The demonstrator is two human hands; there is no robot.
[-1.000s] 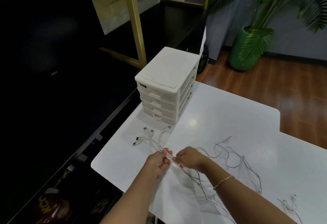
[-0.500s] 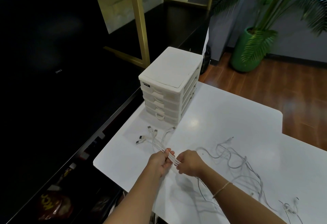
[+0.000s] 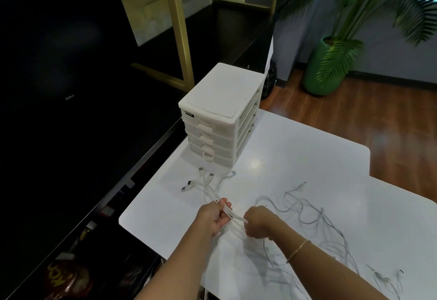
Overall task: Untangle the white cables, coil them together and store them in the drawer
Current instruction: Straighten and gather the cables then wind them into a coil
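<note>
White cables [image 3: 236,217] run as one gathered bundle between my two hands, just in front of the drawer unit [image 3: 220,115] on the white tabletop [image 3: 295,157]. My left hand [image 3: 216,217] is closed around the bundle; its plug ends [image 3: 205,180] fan out toward the drawer unit's closed drawers. My right hand [image 3: 257,222] is fisted on the same strands, and the loose lengths [image 3: 319,224] sprawl tangled across the tabletop farther right of the drawer unit.
</note>
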